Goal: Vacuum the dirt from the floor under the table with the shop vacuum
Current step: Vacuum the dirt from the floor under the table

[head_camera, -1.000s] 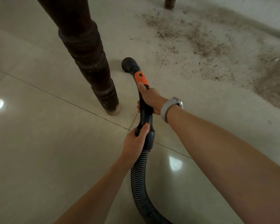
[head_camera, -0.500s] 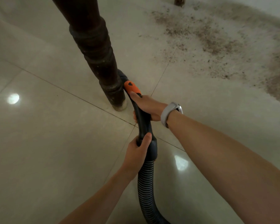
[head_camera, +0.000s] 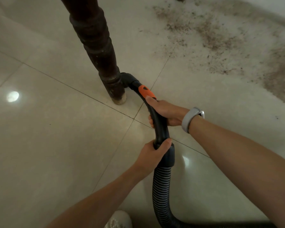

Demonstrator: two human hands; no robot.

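1. Dim, even light is falling on the glossy floor tiles [head_camera: 56, 145].
2. Two lamp reflections [head_camera: 12, 96] are glaring off them.
3. Wide-angle distortion is bending the edges; the far dirt [head_camera: 217, 38] is looking soft.

We see a black vacuum wand [head_camera: 156, 116] with an orange patch [head_camera: 146, 92], joined to a black hose [head_camera: 160, 191] ribbed in grey rings; a dark brown table leg [head_camera: 97, 46]; glossy cream floor tiles [head_camera: 56, 145] speckled with brown dirt [head_camera: 212, 37] toward the far right corner; a grey wristband [head_camera: 188, 119]
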